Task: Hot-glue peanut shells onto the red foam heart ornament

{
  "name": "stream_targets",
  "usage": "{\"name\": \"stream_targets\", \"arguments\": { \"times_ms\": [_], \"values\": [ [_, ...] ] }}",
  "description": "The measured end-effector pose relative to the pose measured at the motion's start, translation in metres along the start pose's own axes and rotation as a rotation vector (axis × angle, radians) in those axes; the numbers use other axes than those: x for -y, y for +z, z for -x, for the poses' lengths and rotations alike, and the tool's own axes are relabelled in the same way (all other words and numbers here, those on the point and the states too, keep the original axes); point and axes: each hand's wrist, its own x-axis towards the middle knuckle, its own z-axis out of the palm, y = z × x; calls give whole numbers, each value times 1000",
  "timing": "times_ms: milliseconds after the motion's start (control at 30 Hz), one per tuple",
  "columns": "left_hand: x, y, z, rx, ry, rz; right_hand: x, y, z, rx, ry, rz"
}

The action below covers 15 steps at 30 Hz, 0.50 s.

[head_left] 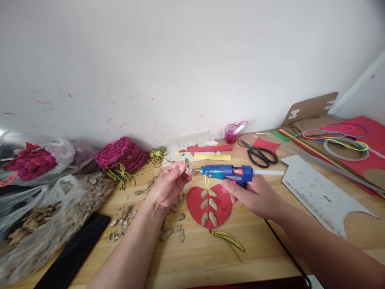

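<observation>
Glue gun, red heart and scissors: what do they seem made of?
Glue gun: probably hard plastic; glossy blue shell with bright highlights.
Red heart: thin, flat and matte with clean-cut edges; likely card or felt, I can't tell which.
Scissors: slim greyish blades, likely metal; smooth black handles, perhaps plastic or coated metal.

Bears, on the wooden counter (186,263), a red heart (194,204) near the middle, a tassel (227,239) just below its tip, with loose peanuts (182,236) and broken shells (124,225) to the left. Also carries scissors (252,148) farther back, a white board (325,200) at right and a black slab (75,251) at left.
</observation>
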Motion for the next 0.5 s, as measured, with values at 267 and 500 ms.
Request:
{"name": "stream_targets", "arguments": {
  "times_ms": [267, 500],
  "values": [
    [2, -1, 0, -24, 19, -227, -20, -4, -17, -236, 377, -350],
    [12, 14, 2, 90, 37, -850, -37, 3, -23, -257, 535, -346]
  ]
}}
